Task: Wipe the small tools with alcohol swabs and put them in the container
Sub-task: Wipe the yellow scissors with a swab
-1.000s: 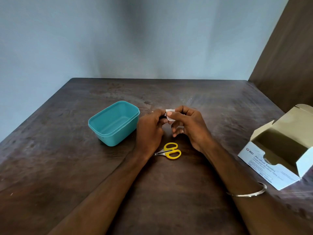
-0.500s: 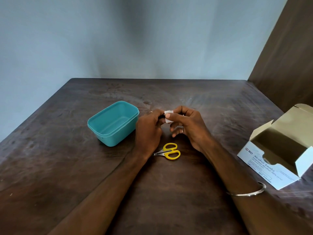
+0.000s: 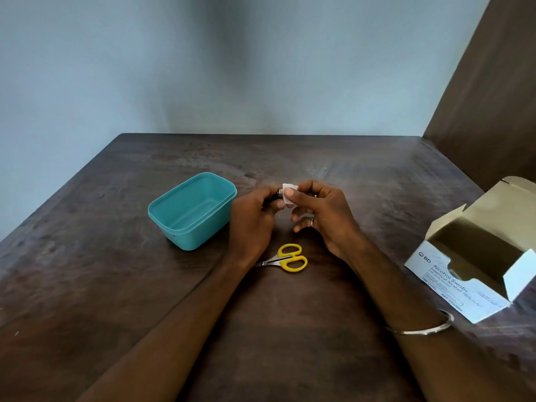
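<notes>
I count two hands over one dark wooden table (image 3: 116,285). My left hand (image 3: 251,219) is curled closed around one small metal tool (image 3: 279,194); only a short shiny end shows past the fingers, so I cannot tell what kind of tool it is. My right hand (image 3: 324,216) pinches one white alcohol swab (image 3: 290,195) between thumb and forefinger, the grip narrow, the other fingers loosely bent. The swab touches the exposed end of the tool. Both hands are raised above the table near its centre.

One pair of yellow-handled scissors (image 3: 285,258) lies flat on the table, closed, just below the hands. Its blades point left and run under my left wrist; the two handle loops point right.

One teal plastic container (image 3: 191,210) stands upright on the table just beside my left hand, to its left. It has no lid on it, and nothing shows inside it.

One cardboard box of alcohol swabs (image 3: 464,274) sits at the right edge of the table, well apart from the hands. Its top flaps stand open. I cannot see any contents in the shadowed interior.

One thin metal bangle (image 3: 420,326) circles my right forearm. One ring (image 3: 312,222) shows on a finger of my right hand.
</notes>
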